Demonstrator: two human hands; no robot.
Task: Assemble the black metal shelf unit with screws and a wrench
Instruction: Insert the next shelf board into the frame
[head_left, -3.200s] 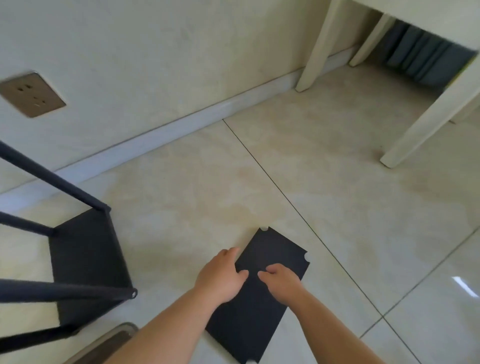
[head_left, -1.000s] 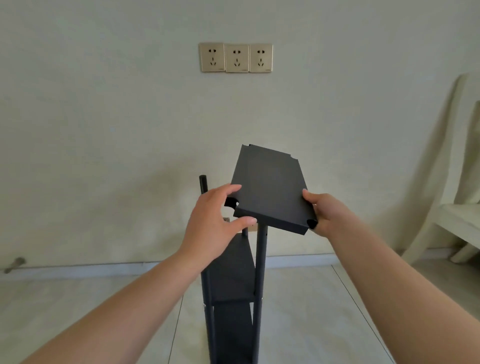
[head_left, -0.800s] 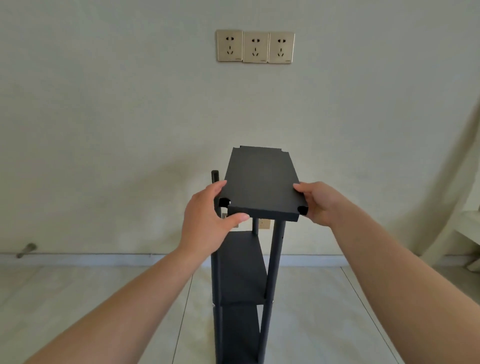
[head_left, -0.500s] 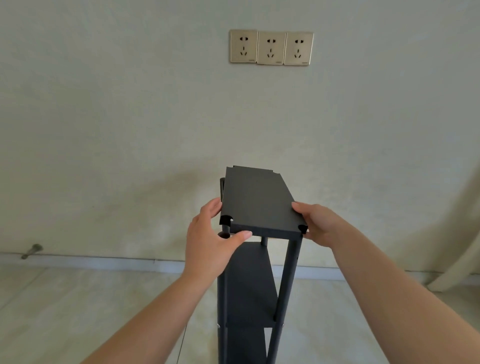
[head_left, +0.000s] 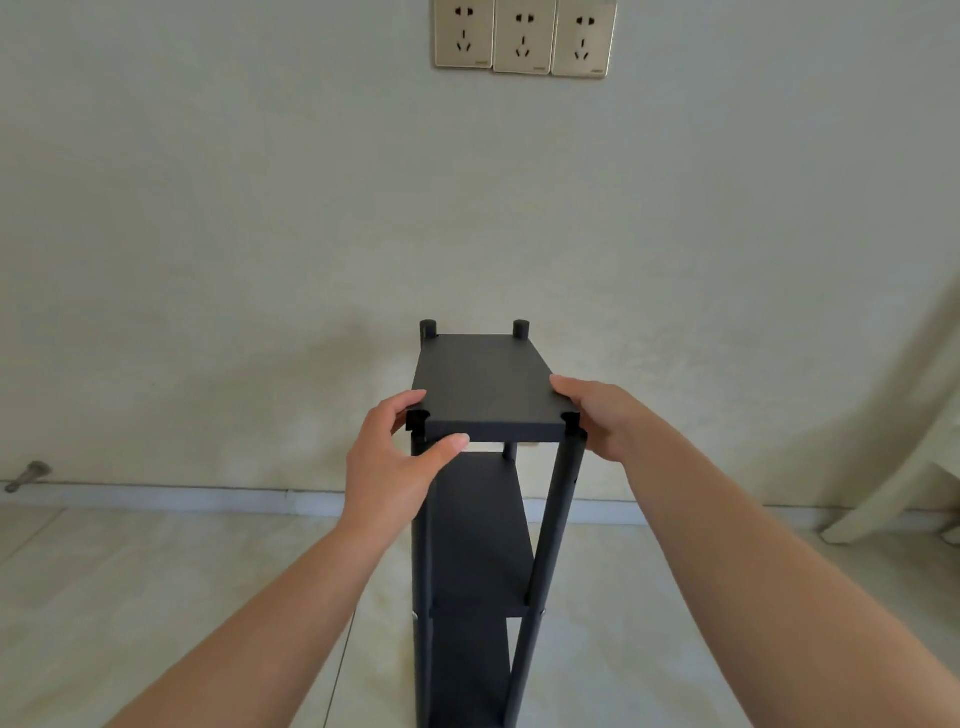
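The black metal shelf unit (head_left: 558, 514) stands upright on the floor in front of me, with lower shelves fixed between its posts. A black shelf panel (head_left: 485, 382) lies level at the top, and the two far post tips (head_left: 521, 328) poke up through its rear corner notches. My left hand (head_left: 392, 467) grips the panel's near left corner, thumb under the front edge. My right hand (head_left: 605, 415) holds the near right corner beside the post. No screws or wrench are in sight.
A cream wall with three sockets (head_left: 524, 36) rises behind the unit, and a white baseboard (head_left: 208, 499) runs along the tiled floor. A door stop (head_left: 28, 475) sticks out low on the left. A pale furniture leg (head_left: 883, 499) stands at the right.
I lifted the panel off the floor, carried it over the upright unit, levelled it and lowered it between the posts. The rear post tips now stand above its back corners.
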